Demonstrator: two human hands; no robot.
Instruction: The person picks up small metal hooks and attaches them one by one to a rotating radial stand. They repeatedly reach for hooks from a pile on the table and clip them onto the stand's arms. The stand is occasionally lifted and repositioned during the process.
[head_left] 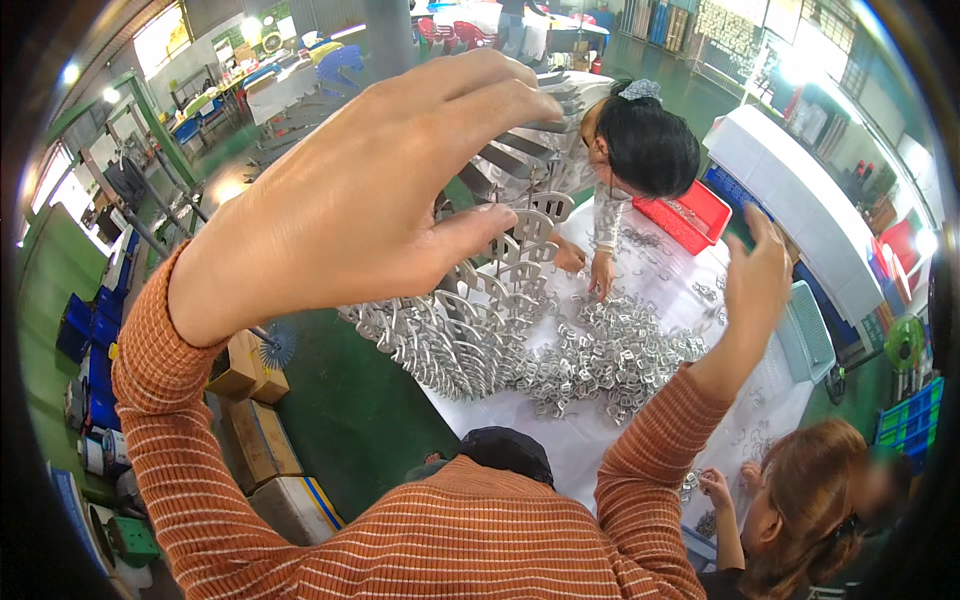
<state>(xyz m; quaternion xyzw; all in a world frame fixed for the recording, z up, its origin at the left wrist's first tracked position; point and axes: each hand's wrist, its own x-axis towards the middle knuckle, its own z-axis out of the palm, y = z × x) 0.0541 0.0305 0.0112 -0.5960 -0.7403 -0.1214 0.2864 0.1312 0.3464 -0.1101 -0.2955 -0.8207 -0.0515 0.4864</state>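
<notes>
My left hand [390, 190] is raised large at the upper left, its thumb apart from the curved fingers and nothing visible between them. Just beyond it stands a rack with grey radiating arms [520, 150], partly hidden by the hand. Rows of silver slotted metal pieces [450, 340] hang there, shaped like buckles. My right hand [755, 280] is held up over the right side of the table, fingers apart and no object seen in it. Between my arms lies a heap of similar loose metal pieces [620, 355] on the white-covered table [540, 335].
Across the table a co-worker [640, 140] leans in, hands at the heap. Another person [810, 500] works at the lower right. A red basket [690, 215] and a pale green basket [805, 330] stand at the right. Cardboard boxes [262, 440] sit on the floor at left.
</notes>
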